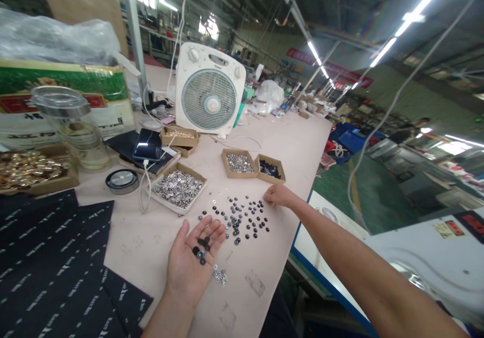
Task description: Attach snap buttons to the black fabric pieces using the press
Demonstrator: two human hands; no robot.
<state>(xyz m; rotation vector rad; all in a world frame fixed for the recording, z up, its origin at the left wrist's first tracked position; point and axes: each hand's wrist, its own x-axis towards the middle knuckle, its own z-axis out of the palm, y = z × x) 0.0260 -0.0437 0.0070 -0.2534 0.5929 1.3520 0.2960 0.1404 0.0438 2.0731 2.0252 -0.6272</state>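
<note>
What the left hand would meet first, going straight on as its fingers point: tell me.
Probably the nearest loose dark buttons, just ahead of the left hand; its height over the table is unclear, so it might pass above them.

Glossy dark caps (255,236) and shiny metal-looking silvery pieces (177,188) on a smooth, matt tabletop (139,222).
The caps have a hard sheen, whether plastic or coated metal cannot be told; the black pieces (206,243) in the left hand (187,267) look duller. Gold pieces (32,169) gleam like polished metal in a box (60,187) of dull brown cardboard. The fan (189,71) has a smooth white plastic housing, the phone (147,141) a glossy face, the jar (85,146) clear, glass-like walls. The sheeting (56,38) is crinkled, shiny plastic; the printed black sheets (45,267) look matt, cloth or paper unclear.
</note>
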